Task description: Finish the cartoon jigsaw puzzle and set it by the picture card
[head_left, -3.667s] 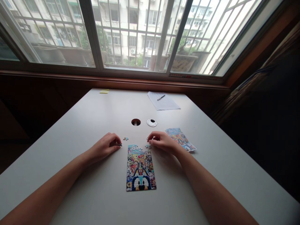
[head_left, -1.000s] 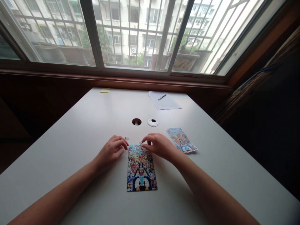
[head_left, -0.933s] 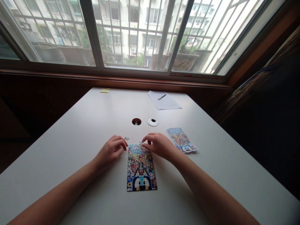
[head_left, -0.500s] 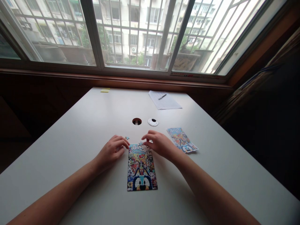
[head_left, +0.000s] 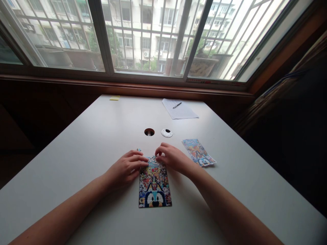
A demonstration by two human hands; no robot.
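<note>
here, left hand flat over the puzzle, grip loose; right hand curled, grip narrow, contents unclear

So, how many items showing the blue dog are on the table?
2: the puzzle, its upper part between the left hand and right hand; and the printed sheet, right of the right hand. More could lie hidden beneath it.

Left hand lies across the upper left corner of the Bluey jigsaw puzzle, fingers stretched out! Right hand curls its fingertips at the top edge; whether they grip a piece, I can't tell. A loose puzzle piece peeks out just beyond the left fingers. Over to the right, the Bluey picture sheet lies on the white table.
</note>
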